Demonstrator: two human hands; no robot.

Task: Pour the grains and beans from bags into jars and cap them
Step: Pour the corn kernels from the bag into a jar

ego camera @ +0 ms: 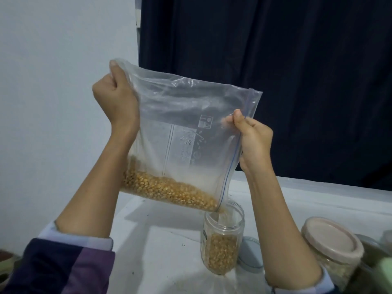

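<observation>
Dark curtain (275, 71) hangs behind a white bench (169, 240), with a pale wall (53, 81) on the left.

At the left hand (115, 98), the fingers (113, 66) are curled tight, pinching the upper left corner of a clear plastic bag (184, 115). At the right hand (253, 139), the fingers (238, 117) pinch the bag's right edge, just beside its blue zip strip. Both hands hold the bag up above the bench, tilted so that its lower right corner points down.

Yellow corn kernels (169, 190) lie along the bag's low edge and crowd towards that corner, which sits at the mouth of an open clear jar (222, 236). This jar stands upright on the bench near the middle, between the two forearms, and is about half full of the same kernels.

Just right of the jar, a pale lid (250, 251) lies on the bench, partly behind the right forearm. Farther right stands a second jar (333, 249) with a pinkish cap on, holding something pale. Striped sleeves (70, 266) are pushed up both arms.
</observation>
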